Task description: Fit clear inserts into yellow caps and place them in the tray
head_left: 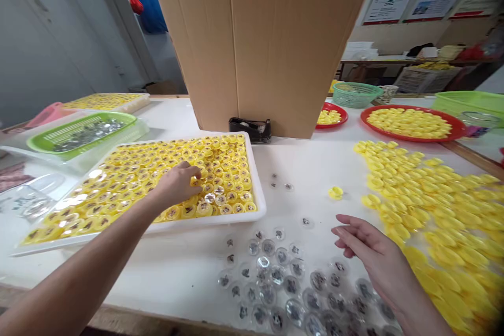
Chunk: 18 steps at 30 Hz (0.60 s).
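Note:
My left hand [179, 182] reaches over a white tray [258, 199] packed with yellow round pieces with clear, printed tops. Its fingers are bent down with a yellow round piece [196, 182] at their tips, partly hidden by the hand. My right hand [368, 247] hovers above the table's right side, its fingers and thumb slightly apart with nothing visible between them. Under and left of it lie many loose clear round caps [291, 284] with small printed pictures. Right of that hand spreads a heap of yellow round pieces [452, 220]. One yellow piece [336, 192] lies apart on the table.
A tall cardboard box [268, 37] stands behind the tray, a black tape dispenser [250, 129] before it. At left, a green basket [35, 142] contains shiny pieces. Red plates of yellow pieces [459, 128] and a teal basket [350, 95] stand at back right.

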Available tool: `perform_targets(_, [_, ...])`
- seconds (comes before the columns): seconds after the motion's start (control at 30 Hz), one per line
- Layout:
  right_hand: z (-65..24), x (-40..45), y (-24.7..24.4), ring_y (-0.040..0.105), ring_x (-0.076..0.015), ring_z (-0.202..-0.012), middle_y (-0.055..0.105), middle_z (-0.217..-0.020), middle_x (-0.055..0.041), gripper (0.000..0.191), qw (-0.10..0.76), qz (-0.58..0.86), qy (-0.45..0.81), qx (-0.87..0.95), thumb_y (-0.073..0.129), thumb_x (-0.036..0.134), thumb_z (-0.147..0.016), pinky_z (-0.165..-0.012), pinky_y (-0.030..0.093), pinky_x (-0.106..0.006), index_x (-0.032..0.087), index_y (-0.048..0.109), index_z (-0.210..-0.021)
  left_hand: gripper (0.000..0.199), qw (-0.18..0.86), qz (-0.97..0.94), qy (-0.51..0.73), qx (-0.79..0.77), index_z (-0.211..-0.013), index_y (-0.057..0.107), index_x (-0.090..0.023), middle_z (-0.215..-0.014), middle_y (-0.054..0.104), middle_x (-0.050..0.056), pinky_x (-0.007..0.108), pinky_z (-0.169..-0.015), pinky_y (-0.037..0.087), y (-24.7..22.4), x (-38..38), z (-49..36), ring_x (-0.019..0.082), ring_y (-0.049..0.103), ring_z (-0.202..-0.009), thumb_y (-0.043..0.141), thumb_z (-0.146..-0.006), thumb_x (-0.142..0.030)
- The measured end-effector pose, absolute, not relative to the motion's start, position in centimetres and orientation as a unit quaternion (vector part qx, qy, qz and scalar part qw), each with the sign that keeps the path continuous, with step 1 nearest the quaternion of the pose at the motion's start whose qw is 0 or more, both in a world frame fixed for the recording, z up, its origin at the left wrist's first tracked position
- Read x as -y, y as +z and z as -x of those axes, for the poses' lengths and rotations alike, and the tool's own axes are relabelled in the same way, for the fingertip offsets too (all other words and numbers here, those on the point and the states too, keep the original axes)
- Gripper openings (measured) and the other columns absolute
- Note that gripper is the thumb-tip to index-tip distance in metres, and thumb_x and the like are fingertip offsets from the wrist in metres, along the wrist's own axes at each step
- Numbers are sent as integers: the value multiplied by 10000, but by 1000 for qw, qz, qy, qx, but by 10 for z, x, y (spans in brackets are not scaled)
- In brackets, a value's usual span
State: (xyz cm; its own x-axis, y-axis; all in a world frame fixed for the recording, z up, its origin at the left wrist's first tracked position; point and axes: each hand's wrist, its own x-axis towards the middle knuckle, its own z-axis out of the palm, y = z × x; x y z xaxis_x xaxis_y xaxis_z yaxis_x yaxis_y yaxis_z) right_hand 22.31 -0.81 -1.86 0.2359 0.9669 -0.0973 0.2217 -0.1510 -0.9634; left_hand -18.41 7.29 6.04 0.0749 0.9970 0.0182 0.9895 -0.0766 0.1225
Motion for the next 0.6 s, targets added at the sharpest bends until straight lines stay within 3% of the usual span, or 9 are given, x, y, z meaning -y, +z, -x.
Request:
perform_targets(0.1, [-232, 1, -19, 622, -199, -684, 636, -796, -53, 327, 407, 671, 317, 532, 572, 415, -790, -583, 520, -323, 167, 613, -999, 343, 51, -733, 35, -678, -932, 629, -216, -969, 610, 70, 296, -660, 399, 62, -75, 187, 243, 584, -832, 512, -742, -476])
perform_targets(0.27, [-228, -18, -24, 601, -199, -764, 612, -814, -27, 172, 321, 682, 227, 617, 533, 303, -790, -747, 487, -362, 211, 655, -869, 232, 21, -745, 35, -665, -879, 610, -196, -834, 629, 21, 264, -625, 354, 59, -80, 189, 218, 584, -765, 429, -789, -309])
perform_targets(0.37, [-211, -28, -28, 582, -171, -733, 584, -867, -19, 213, 260, 657, 218, 673, 580, 220, -750, -747, 455, -328, 244, 684, -934, 254, 9, -737, 47, -674, -925, 619, -197, -919, 634, 69, 290, -614, 371, 67, -70, 178, 251, 588, -798, 481, -780, -352])
perform_targets(0.47, [-197, -34, -30, 569, -159, -743, 559, -908, -20, 261, 210, 635, 219, 710, 633, 176, -706, -709, 426, -287, 247, 686, -952, 278, -6, -745, 168, -645, -948, 622, -196, -920, 630, 78, 309, -651, 415, 76, -42, 146, 229, 587, -777, 492, -805, -396])
perform_targets(0.6, [-194, -35, -31, 533, -146, -668, 527, -838, -18, 90, 175, 639, 209, 719, 639, 181, -707, -648, 397, -274, 189, 648, -797, 195, 133, -808, 271, -507, -870, 637, -198, -807, 635, 54, 275, -643, 442, 67, 3, 80, 177, 583, -716, 503, -833, -335])
